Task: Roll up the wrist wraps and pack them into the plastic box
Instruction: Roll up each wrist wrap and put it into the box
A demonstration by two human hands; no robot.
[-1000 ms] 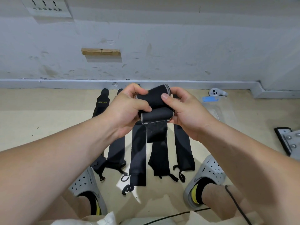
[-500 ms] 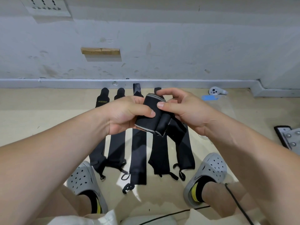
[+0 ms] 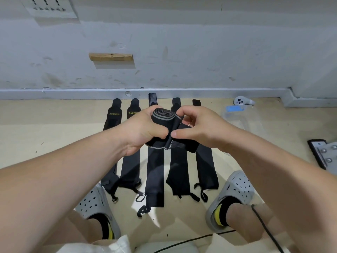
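I hold a black wrist wrap with grey edging, rolled into a coil, above the floor. My left hand grips the roll, its spiral end facing up. My right hand pinches the wrap's loose tail beside the roll. Several black wrist wraps lie flat side by side on the floor beneath my hands, thumb loops toward me. A clear plastic box with a blue label sits on the floor to the right, near the wall.
A white controller lies by the skirting board behind the box. A metal plate with bolts lies at the right edge. My feet in grey clogs flank the wraps. A black cable crosses the floor near me.
The roll has turned in my hands, from lying sideways to showing its spiral end upward. Both hands have lowered slightly, and the hanging tail has grown shorter.
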